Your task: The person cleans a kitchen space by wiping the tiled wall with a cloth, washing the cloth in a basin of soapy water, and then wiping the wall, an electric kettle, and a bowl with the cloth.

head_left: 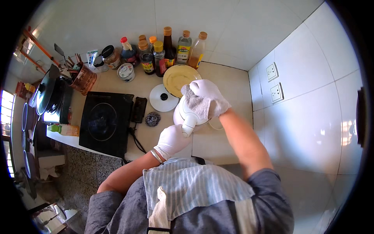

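A white electric kettle (178, 115) stands on the tiled counter before me, partly hidden by my hands. My left hand (173, 140), in a white glove, grips the kettle's handle (189, 125). Also gloved, my right hand (207, 92) holds a greyish cloth (197, 102) against the top of the kettle near its spout side. Behind the kettle lies a yellow plate (179, 77), close to my right hand. A white lid with a black knob (163, 103) rests at the plate's left edge. Left of the kettle is a steel wool scourer (152, 119).
A black induction cooktop (106, 122) lies to the left, beside a black adapter-like block (139, 110) with a cord. Sauce bottles (167, 46), a jar (111, 57) and a lidded porcelain pot (126, 72) line the back wall. Wall sockets (272, 72) are at right.
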A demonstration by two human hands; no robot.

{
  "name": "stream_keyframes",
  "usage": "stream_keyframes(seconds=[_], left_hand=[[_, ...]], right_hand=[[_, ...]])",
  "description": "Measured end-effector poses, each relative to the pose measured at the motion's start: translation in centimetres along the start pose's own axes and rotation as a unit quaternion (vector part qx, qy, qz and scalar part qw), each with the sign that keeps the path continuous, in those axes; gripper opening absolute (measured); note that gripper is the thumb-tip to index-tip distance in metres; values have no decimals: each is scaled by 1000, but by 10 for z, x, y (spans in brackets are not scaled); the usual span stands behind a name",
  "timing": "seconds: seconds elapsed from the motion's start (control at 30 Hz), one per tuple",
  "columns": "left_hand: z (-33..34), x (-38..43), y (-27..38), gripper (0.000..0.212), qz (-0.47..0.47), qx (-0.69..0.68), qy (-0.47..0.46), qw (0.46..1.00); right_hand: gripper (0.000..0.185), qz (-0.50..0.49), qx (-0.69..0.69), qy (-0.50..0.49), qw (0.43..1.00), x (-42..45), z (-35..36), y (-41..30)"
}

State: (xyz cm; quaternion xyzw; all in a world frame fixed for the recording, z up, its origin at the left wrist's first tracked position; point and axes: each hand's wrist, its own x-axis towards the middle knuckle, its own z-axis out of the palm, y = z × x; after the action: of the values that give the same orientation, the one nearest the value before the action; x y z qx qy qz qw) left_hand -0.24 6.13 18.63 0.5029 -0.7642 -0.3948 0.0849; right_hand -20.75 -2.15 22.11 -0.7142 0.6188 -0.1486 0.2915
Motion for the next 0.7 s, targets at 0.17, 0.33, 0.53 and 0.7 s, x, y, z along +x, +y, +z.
stream_keyframes(seconds=[0.17,0.33,0.53,0.7], left_hand=[[10,1,0,33,42,-2,12,999],[15,10,-6,40,126,77,-51,988],[20,12,-12,40,155,36,-38,986],[22,14,-4,41,131,28,-3,991]], right_hand=[[25,-32,-155,232,960,-44,23,-21],[31,-98,-128,297,941,-88,43,-57],[26,-108,-138,271,946,-88,30,-45],[23,122,206,175,955,-51,6,59]])
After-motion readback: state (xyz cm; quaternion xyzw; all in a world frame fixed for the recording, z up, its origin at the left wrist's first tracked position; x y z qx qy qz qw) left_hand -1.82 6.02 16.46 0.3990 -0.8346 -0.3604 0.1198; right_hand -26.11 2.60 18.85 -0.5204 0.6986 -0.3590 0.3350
